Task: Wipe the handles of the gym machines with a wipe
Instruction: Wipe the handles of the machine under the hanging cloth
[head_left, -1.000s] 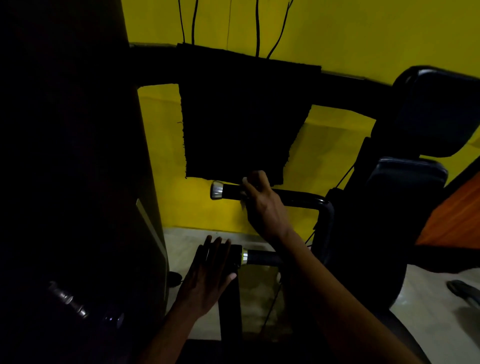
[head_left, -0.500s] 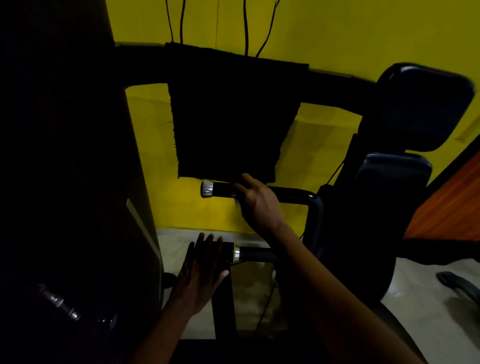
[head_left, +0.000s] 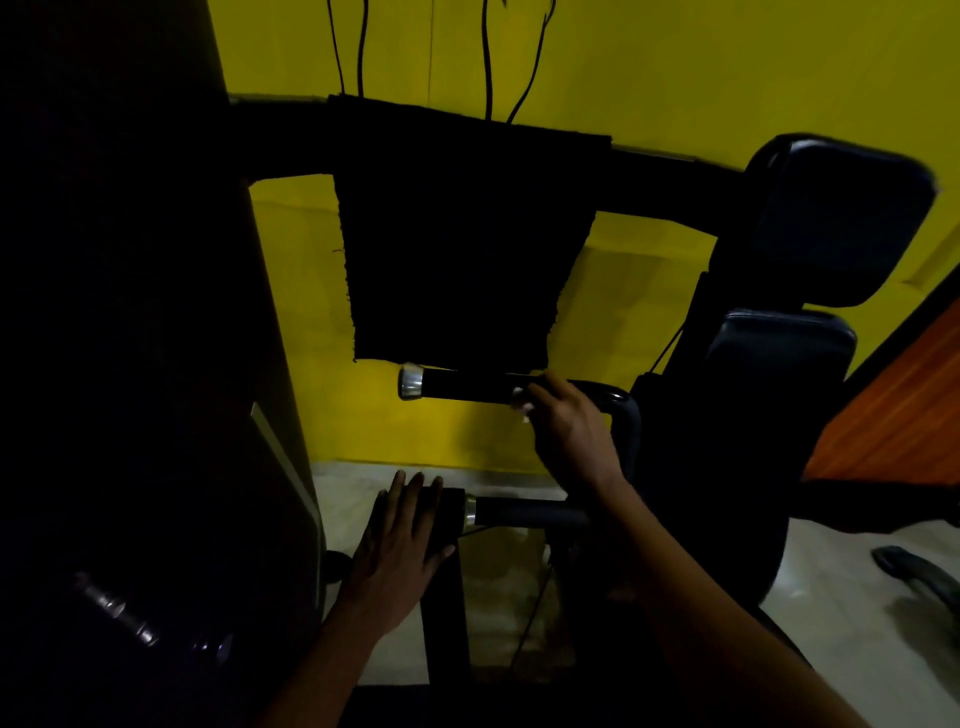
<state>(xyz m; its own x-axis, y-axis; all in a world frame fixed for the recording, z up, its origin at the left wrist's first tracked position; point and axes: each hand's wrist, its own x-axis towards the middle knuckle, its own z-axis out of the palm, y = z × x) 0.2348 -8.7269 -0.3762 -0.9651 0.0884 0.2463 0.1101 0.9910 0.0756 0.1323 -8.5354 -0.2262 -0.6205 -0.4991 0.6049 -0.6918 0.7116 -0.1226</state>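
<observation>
The right hand (head_left: 569, 431) curls round the upper handle (head_left: 467, 385) near its bend, pinching a pale wipe (head_left: 521, 402) against the grip; only a scrap of it shows. The left hand (head_left: 400, 545) lies flat, fingers straight, on the dark block at the left end of the lower handle (head_left: 524, 512). A dark cloth (head_left: 457, 249) hangs from the bar just beyond. In this dim light, patches could be missed, and the small wipe may slip from the fingers mid-stroke towards the steel cap (head_left: 410, 382).
</observation>
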